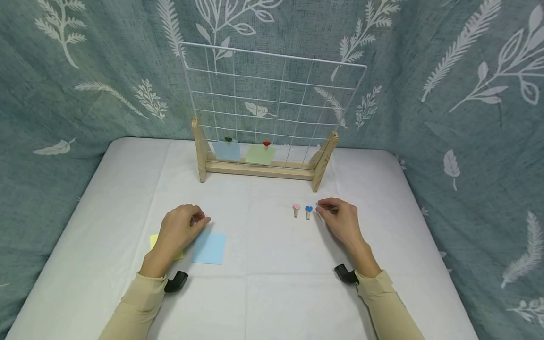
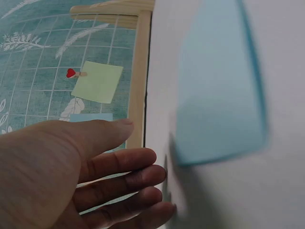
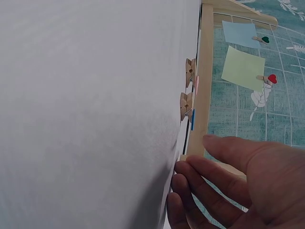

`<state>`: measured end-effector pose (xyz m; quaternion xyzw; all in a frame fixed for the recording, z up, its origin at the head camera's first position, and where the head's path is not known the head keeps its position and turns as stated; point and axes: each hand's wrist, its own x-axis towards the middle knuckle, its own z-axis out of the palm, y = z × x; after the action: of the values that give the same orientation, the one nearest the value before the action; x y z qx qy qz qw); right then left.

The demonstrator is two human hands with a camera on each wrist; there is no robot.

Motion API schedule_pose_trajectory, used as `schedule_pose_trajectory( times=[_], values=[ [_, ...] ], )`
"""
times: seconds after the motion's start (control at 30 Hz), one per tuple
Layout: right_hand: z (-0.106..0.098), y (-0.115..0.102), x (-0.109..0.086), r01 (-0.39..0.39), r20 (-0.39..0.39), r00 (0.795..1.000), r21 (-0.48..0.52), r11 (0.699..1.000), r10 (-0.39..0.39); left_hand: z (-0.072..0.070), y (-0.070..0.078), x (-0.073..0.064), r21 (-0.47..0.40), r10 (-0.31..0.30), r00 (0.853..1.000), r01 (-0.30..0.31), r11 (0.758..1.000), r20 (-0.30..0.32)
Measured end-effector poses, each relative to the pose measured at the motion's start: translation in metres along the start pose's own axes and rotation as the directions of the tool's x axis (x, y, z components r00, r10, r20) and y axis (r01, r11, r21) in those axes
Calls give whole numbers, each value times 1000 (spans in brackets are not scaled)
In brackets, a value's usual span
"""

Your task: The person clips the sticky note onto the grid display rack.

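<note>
My right hand point(image 1: 340, 220) rests lower right of centre, fingers loosely curled, holding nothing, fingertips just beside the blue-heart clothespin point(image 1: 308, 211); the pink-heart clothespin point(image 1: 296, 209) lies next to it. These look light, small and springy: I'd pinch one by its wooden tails. My left hand point(image 1: 180, 227), relaxed and empty, sits at the blue note point(image 1: 209, 248), covering part of a yellow note point(image 1: 155, 242); paper is thin and floppy. The wire grid point(image 1: 272, 104) stands upper centre on the tabletop point(image 1: 272, 293).
</note>
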<state>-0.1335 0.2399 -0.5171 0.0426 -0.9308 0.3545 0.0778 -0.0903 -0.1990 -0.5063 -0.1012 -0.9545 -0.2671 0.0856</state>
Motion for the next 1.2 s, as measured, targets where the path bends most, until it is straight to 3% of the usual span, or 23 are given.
schedule_pose_trajectory(
  times=[0.4, 0.67, 0.97, 1.2],
  values=[
    [3, -1, 0, 24, 5, 1000, 17, 1000, -24, -6, -4, -22, -43, -5, 998, 8, 999, 66],
    [2, -3, 1, 44, 9, 999, 4, 999, -44, -8, -6, -32, -38, 47, 996, -44, 998, 76],
    [2, -4, 1, 46, 14, 999, -12, 999, -46, -10, -4, -36, -30, 90, 990, -88, 996, 105],
    [3, -5, 1, 13, 15, 1000, -35, 999, -12, -9, -6, -38, -31, 105, 990, -103, 994, 94]
  ],
)
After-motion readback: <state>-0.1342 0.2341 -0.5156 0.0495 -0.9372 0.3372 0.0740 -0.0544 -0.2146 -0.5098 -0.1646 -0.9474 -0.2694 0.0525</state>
